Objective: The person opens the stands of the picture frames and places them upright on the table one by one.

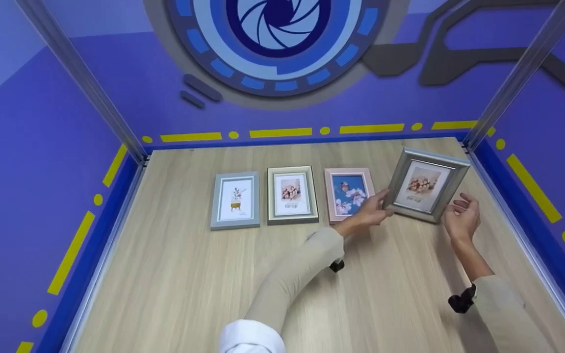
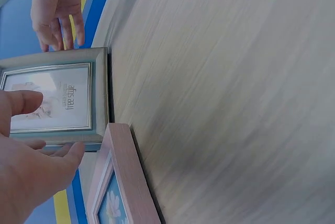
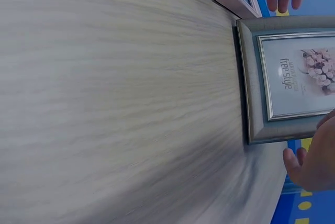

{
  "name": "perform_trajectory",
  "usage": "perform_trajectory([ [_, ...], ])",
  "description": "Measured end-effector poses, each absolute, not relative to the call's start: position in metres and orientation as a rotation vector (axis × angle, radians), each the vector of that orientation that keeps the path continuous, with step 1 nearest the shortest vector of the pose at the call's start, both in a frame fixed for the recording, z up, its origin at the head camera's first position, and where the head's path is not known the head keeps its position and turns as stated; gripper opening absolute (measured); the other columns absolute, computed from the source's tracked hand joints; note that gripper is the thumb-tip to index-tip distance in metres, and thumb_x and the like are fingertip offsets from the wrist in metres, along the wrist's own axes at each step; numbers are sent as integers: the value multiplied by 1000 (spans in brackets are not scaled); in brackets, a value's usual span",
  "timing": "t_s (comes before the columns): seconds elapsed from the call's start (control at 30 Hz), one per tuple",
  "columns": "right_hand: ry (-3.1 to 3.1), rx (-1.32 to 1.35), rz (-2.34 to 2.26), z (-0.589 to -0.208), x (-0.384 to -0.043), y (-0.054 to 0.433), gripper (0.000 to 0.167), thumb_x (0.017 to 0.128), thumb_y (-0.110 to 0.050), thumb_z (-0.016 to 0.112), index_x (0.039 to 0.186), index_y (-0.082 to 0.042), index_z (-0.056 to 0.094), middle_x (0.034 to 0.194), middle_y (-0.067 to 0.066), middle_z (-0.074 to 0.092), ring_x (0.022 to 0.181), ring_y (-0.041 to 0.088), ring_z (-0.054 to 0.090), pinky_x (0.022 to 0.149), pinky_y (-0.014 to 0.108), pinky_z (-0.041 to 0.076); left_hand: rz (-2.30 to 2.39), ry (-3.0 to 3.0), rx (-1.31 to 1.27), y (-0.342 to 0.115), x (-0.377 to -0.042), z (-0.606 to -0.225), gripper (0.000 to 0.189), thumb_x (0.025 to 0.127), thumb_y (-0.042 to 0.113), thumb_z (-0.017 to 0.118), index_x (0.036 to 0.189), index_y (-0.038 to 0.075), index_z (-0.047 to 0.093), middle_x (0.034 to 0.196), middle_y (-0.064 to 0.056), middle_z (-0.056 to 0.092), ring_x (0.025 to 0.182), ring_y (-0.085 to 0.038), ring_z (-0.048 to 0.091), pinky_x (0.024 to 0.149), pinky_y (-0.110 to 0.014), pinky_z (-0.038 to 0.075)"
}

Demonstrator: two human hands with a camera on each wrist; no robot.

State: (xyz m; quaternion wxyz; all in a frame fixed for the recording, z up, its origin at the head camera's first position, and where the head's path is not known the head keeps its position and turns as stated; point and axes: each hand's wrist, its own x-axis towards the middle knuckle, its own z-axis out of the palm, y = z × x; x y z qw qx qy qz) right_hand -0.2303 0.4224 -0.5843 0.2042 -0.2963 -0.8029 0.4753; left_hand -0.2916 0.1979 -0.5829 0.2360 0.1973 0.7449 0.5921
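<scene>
Currently | right of view: gray photo frame stands | left hand at left edge, right hand near right edge | fingers released

Head view from high above the wooden tabletop, facing down toward its far edge, widest; wrist views low, close, turned sideways; all share silver-grey picture frame, pink picture frame
</scene>
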Motion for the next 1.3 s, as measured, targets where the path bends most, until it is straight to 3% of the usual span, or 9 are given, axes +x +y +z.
perform_trajectory([
  [0.13,-2249,-884,1315,-582,-218,424,40,96,-5,50,136,0,50,106,0,55,79,-5,49,69,15,42,1632,2104,592,185,-290,-583,63,96,-1,58,155,4,39,158,-24,43,143,-40,47,109,-42,50],
  [0.3,-2591,-688,1422,-575,-207,419,36,99,-7,51,133,5,54,97,4,65,69,-2,59,58,19,53,1537,2267,624,149,-288,-579,62,92,-3,60,152,1,44,155,-22,47,146,-34,44,120,-40,39],
  [0.53,-2953,-79,1671,-564,-218,372,39,107,-13,48,134,15,51,113,29,71,93,19,73,75,30,61,1548,2423,535,92,-283,-582,60,87,-6,59,146,0,51,150,-23,52,140,-37,50,117,-42,42],
  [0.63,-3007,90,1702,-558,-229,349,40,107,-14,48,136,14,50,123,34,65,104,28,71,80,30,60,1547,2427,502,81,-279,-585,59,87,-4,58,146,-2,50,139,-27,57,125,-35,59,106,-37,49],
  [0.7,-3014,149,1679,-555,-240,335,41,106,-14,50,137,13,50,125,35,64,106,26,69,81,27,57,1551,2388,486,78,-277,-587,59,89,-2,58,148,-2,48,135,-28,58,117,-29,61,100,-33,51],
  [0.9,-2950,144,1578,-553,-272,304,45,104,-9,52,144,11,45,140,37,53,127,43,58,106,47,50,1567,2242,417,81,-274,-590,68,90,3,62,154,-1,39,149,-28,52,136,-36,54,115,-41,45],
  [1.0,-2862,81,1589,-559,-289,297,48,103,-6,51,147,10,40,147,38,46,138,51,46,116,58,39,1533,2250,394,83,-273,-592,73,87,5,66,154,1,39,147,-26,54,131,-34,57,114,-40,45],
  [1.23,-2822,-28,1397,-577,-318,285,55,101,-3,51,151,12,35,156,37,35,148,51,31,123,59,26,1489,2308,355,81,-270,-596,75,84,9,67,154,6,42,157,-19,46,146,-34,44,120,-43,38],
  [1.3,-2885,-94,1383,-583,-322,281,60,102,-7,51,155,10,28,160,36,28,151,50,24,126,58,20,1497,2287,325,79,-268,-598,76,84,9,68,155,5,40,156,-21,47,143,-35,47,119,-44,40],
])
